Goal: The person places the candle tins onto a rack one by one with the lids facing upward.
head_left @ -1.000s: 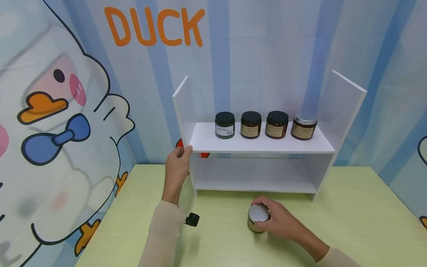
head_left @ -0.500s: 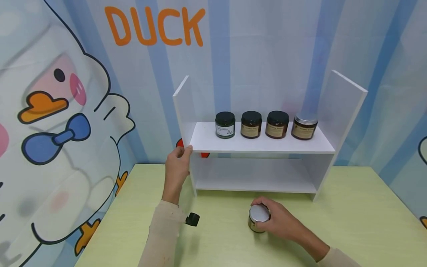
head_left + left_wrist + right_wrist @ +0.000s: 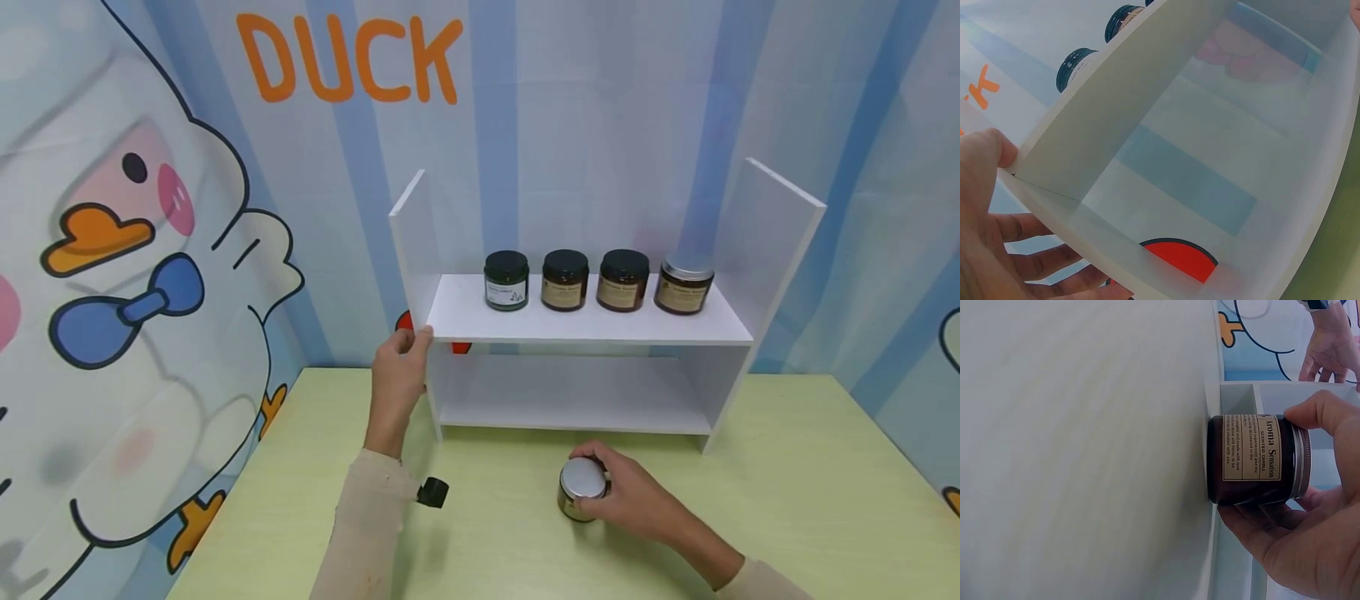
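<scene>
A: Currently, what does my right hand (image 3: 633,500) report?

B: On my head view it grips the silver-lidded jar (image 3: 581,490), which stands upright on the green table (image 3: 787,500) just in front of the white shelf unit (image 3: 592,329). Fingers (image 3: 1329,415) and thumb are curled round the lid end. The right wrist view confirms a dark brown jar with a label reading "Aroma Sensation Scented Candle", base in contact with the table.

A: And the left hand (image 3: 397,379)?

B: It holds the left side panel of the shelf unit at the level of the upper board. The thumb lies on the front edge, and the fingers (image 3: 1029,262) are wrapped behind the panel, as the left wrist view shows.

A: What occupies the upper board?

B: Four jars in a row: a green jar (image 3: 506,281) with a black lid, two brown jars (image 3: 564,280) with black lids, and one brown jar with a silver lid (image 3: 683,283) at the right end. The lower board carries nothing I can identify
</scene>
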`<state>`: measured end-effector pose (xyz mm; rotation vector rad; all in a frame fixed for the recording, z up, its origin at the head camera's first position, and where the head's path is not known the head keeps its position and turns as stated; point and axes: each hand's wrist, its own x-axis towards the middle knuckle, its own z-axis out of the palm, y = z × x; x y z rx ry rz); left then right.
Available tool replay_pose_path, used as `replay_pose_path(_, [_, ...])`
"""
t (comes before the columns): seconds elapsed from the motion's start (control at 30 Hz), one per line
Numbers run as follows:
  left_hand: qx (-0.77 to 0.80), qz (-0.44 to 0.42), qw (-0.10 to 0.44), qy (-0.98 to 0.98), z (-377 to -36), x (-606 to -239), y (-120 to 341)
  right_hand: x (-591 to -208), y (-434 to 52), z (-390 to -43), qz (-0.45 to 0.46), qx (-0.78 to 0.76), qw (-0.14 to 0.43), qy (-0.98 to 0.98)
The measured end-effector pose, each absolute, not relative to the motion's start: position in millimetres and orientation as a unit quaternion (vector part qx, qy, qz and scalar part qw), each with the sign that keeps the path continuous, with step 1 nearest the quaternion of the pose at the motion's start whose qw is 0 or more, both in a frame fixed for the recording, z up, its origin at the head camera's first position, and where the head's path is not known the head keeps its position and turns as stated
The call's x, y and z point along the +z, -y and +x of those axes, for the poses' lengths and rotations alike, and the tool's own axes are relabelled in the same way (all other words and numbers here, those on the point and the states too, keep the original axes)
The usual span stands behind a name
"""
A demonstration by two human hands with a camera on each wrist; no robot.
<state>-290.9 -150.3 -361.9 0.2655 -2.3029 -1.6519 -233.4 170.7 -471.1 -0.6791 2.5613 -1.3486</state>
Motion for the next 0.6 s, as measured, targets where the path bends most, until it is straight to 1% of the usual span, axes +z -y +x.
replay_pose_path(0.6, [-0.57,0.104,0.137,0.804,-291.7,-359.7,149.6,-472.5,-171.7,-233.5,-0.219,-0.459,0.087,-0.857])
